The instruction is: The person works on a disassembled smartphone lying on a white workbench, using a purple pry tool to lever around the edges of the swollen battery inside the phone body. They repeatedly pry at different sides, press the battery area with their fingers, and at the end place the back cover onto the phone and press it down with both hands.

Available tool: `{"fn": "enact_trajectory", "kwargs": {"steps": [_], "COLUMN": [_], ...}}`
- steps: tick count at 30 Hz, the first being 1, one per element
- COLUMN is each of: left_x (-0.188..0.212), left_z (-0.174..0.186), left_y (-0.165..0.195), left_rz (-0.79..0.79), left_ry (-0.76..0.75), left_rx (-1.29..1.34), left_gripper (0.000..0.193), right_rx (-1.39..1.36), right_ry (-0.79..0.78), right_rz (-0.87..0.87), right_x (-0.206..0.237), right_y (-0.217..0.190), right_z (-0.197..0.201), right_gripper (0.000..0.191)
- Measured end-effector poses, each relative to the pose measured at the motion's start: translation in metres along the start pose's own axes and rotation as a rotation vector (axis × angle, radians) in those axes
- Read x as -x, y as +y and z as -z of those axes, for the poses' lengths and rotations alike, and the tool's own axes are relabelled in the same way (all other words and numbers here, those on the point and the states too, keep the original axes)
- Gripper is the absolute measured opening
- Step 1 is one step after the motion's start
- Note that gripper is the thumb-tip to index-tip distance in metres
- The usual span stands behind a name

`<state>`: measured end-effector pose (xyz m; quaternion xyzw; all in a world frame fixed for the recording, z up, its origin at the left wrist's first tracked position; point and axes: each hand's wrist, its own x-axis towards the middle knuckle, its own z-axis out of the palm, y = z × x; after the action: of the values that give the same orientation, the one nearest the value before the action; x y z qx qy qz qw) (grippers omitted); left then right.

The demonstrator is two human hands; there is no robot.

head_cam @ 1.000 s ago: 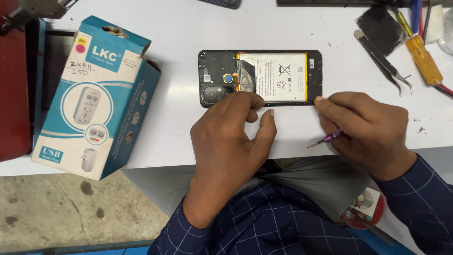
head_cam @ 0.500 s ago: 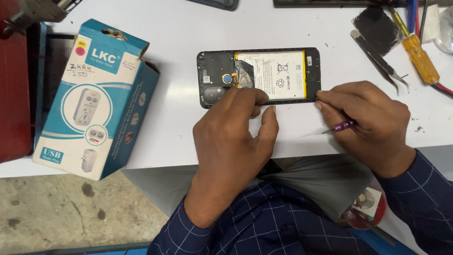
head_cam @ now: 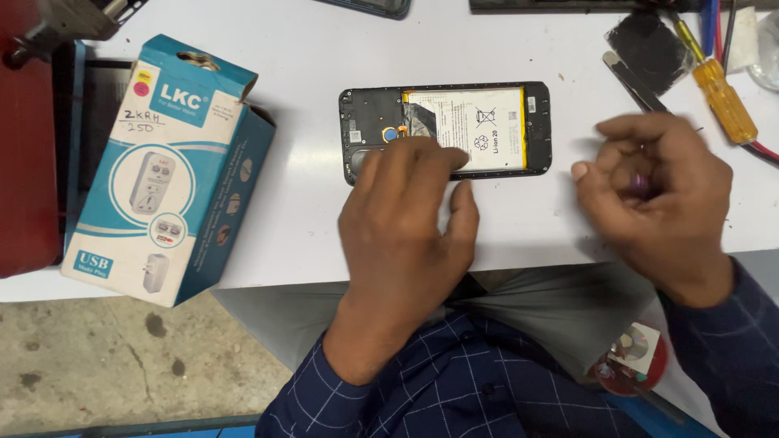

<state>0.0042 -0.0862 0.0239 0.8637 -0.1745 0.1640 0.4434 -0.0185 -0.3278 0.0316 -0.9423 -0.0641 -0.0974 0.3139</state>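
An opened black phone (head_cam: pixel 531 126) lies back side up on the white table (head_cam: pixel 308 186), its white battery (head_cam: pixel 479 130) exposed. My left hand (head_cam: pixel 402 219) rests fingers down on the phone's near edge, pressing it flat. My right hand (head_cam: pixel 649 191) hovers to the right of the phone, blurred, fingers curled around a small purple-tipped tool (head_cam: pixel 641 186) that shows only partly.
A blue and white cardboard box (head_cam: pixel 162 170) lies at the left near the table edge. A yellow-handled screwdriver (head_cam: pixel 718 93), black tweezers (head_cam: pixel 633 81) and a dark pad (head_cam: pixel 649 45) sit at the back right. A red object (head_cam: pixel 28 162) stands at far left.
My right hand has lifted off the phone's right edge and moved right and away, with the tool. My left hand stays on the phone.
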Motion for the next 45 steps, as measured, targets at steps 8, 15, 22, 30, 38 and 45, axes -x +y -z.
{"fn": "enact_trajectory", "kwargs": {"steps": [8,15,22,30,38,45], "left_x": [-0.011,-0.014,-0.018,-0.018,-0.014,-0.014], "left_z": [-0.026,-0.035,-0.033,-0.039,-0.04,-0.04], "left_y": [0.013,0.008,0.004,0.008,0.007,0.007], "left_rz": [-0.103,-0.083,-0.069,-0.045,-0.047,-0.051], "left_ry": [-0.103,-0.084,-0.082,-0.044,-0.024,-0.017], "left_rx": [-0.005,-0.091,-0.132,-0.144,-0.145,-0.139], "left_gripper": [0.045,0.027,0.029,0.036,0.034,0.033], "right_rx": [-0.234,-0.776,-0.858,-0.5,-0.254,-0.168], "right_ry": [-0.069,-0.098,-0.076,0.066,0.042,0.021], "right_rz": [-0.145,-0.337,-0.211,-0.012,0.15,0.209], "right_x": [-0.001,0.002,-0.005,-0.016,-0.022,-0.028], "right_y": [-0.006,0.007,0.026,0.002,-0.009,-0.014], "right_z": [0.019,0.031,0.025,0.005,-0.003,-0.005], "right_gripper": [0.028,0.02,0.017,0.028,0.024,0.025]}}
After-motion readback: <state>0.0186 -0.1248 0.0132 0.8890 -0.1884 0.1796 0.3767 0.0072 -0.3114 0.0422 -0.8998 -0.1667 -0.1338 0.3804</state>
